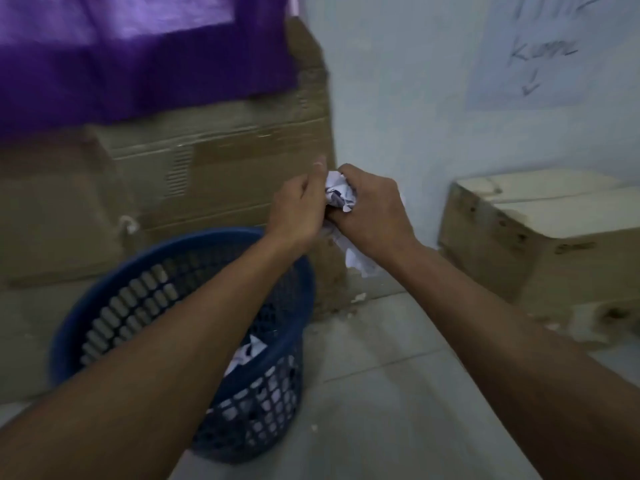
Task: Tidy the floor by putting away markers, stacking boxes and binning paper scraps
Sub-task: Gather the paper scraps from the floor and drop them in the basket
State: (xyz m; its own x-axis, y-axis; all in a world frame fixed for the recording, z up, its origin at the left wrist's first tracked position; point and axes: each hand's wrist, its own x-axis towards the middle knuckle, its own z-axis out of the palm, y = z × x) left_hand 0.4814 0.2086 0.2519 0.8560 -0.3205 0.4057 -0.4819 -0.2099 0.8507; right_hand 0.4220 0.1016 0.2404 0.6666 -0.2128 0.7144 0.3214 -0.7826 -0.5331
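Observation:
Both hands meet above and just right of a blue mesh waste basket (104, 292) on the floor. My right hand (372, 211) grips a bundle of crumpled white paper scraps (339, 194); more paper hangs below its wrist. My left hand (299, 209) presses against the same bundle from the left, fingers curled onto it. Crumpled paper (247, 351) lies inside the basket.
A large cardboard box (221, 174) stands behind the basket with purple cloth (138, 57) draped over it. A smaller box (540, 233) sits against the pale wall at right. Small paper bits (358, 297) lie on the tiled floor near the wall.

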